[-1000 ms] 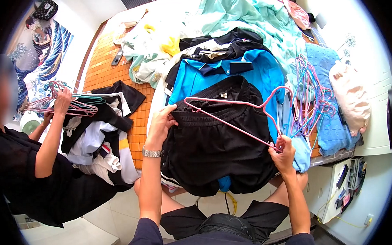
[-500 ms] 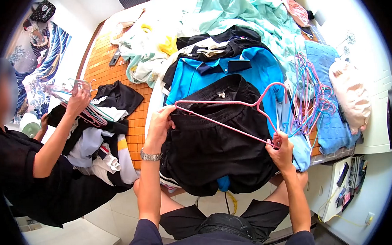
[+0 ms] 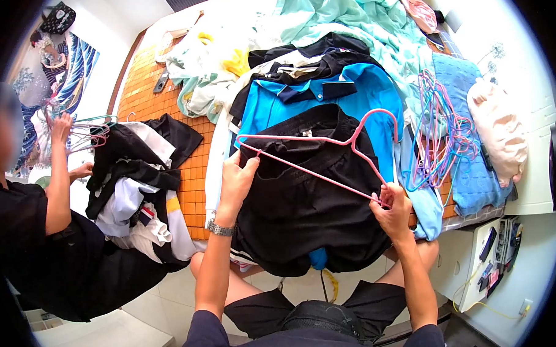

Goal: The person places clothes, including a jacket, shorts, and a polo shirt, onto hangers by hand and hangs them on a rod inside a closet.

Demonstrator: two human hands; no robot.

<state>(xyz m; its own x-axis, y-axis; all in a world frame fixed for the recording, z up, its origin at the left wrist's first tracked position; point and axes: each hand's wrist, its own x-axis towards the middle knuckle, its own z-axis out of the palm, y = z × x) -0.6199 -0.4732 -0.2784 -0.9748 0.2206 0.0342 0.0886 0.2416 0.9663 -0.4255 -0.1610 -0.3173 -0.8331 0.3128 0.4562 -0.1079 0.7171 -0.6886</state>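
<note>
A pink clothes hanger [image 3: 308, 166] lies slantwise over black shorts [image 3: 304, 221], its hook toward the far right. My left hand [image 3: 237, 178] is closed at the left edge of the shorts' waistband, thumb on top, and the hanger's left corner pokes out just beyond it. My right hand [image 3: 392, 212] grips the hanger's right corner, above the right side of the shorts. Whether that corner is inside the waistband I cannot tell. Beneath and beyond the shorts lies a bright blue collared shirt [image 3: 257, 116].
Tangled hangers [image 3: 439, 137] lie at the right on a blue towel [image 3: 468, 185]. Mint bedding [image 3: 328, 19] covers the bed's far part. At the left a co-worker's hand [image 3: 61, 127] holds several hangers beside a heap of clothes [image 3: 131, 191]. A drawer cabinet [image 3: 465, 259] stands lower right.
The hanger has shifted left and tilted, its left corner now past my left hand. My left hand moved slightly down and right. The co-worker's hangers moved left, away from the clothes heap.
</note>
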